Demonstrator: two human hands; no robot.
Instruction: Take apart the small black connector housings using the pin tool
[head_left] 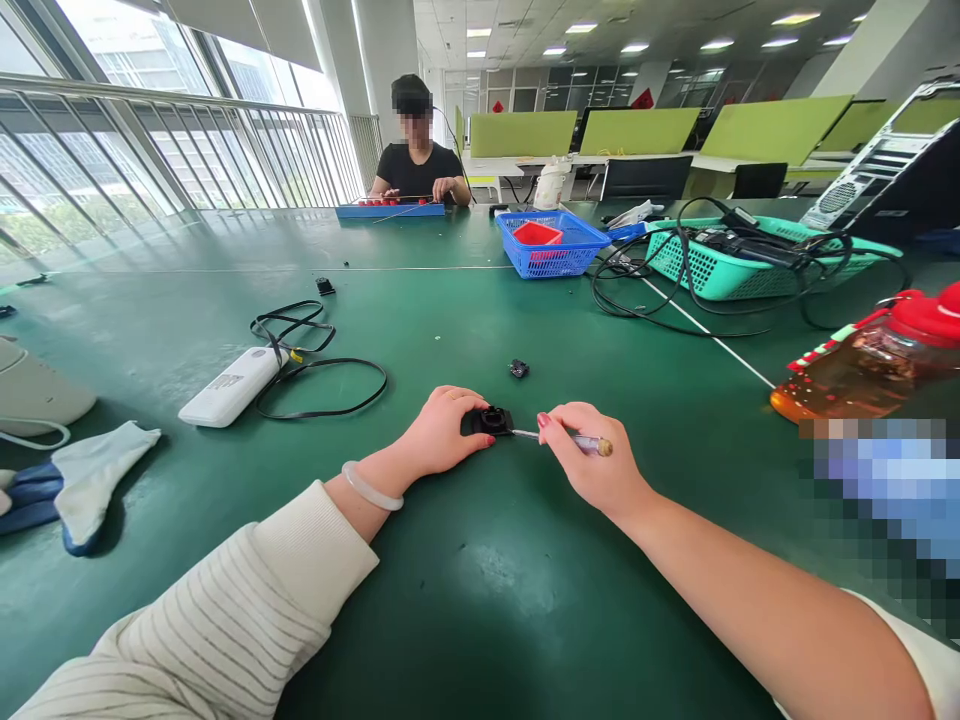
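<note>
A small black part with a round lens-like centre (493, 420) lies on the green table in front of me. My left hand (448, 430) grips its left side between thumb and fingers. In my right hand (589, 450) is a slim screwdriver (581, 441), held nearly level. Its thin metal shaft points left, and the tip meets or nearly meets the right edge of the black part; I cannot tell which. Just beyond, a small dark piece (519, 369) rests loose on the table.
To the left are a white power bank (234, 386) with a black cable and a glove (105, 470). A blue basket (559, 262), a teal basket (739, 285) with cables and a drink bottle (862, 385) stand right. Across the table sits a person (418, 170) at a blue tray (390, 211).
</note>
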